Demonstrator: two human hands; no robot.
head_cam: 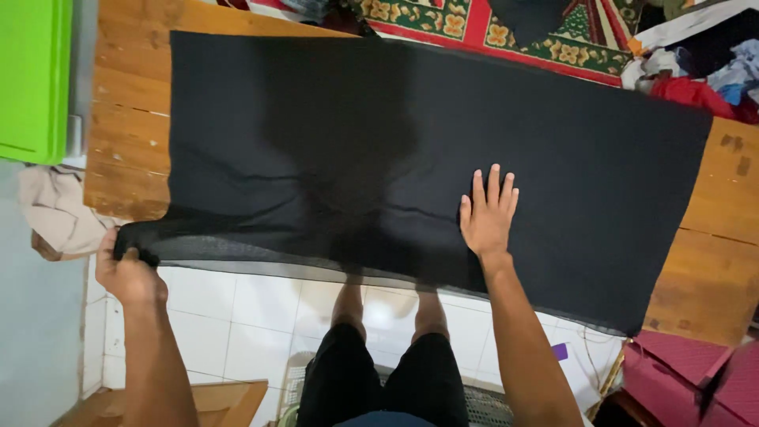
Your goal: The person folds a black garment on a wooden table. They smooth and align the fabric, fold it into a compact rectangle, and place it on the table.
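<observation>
- Your left hand (126, 273) is clamped on the near left corner of the black cloth (395, 142), fingers curled around a bunched bit of the edge, just off the corner of the bench (126, 119).
- Your right hand (488, 212) lies flat and open on the cloth, fingers spread slightly and pointing away from you, pressing the fabric down near its front edge.
- Your hands are well apart, the left at the cloth's corner and the right past the middle of its length.
- The cloth is spread across almost the whole wooden bench top; its front edge overhangs toward you, thin enough there to show the floor through it.
- Bare, worn planks show on the left side of the bench and again at the right end beyond the cloth.
- Below the overhang you stand on a white tiled floor (237, 308), your legs visible in dark shorts.
- To the far left, a bright green panel (32, 79) sits beside the bench, with a pale crumpled cloth (55, 209) just below it.
- Behind the bench lies a red patterned rug (506, 32).
- At the far right corner, a heap of mixed clothes (704, 71) in red, blue and white rests near the cloth's end.
- By your right leg, low down, sits a dark pink box (680, 375).
</observation>
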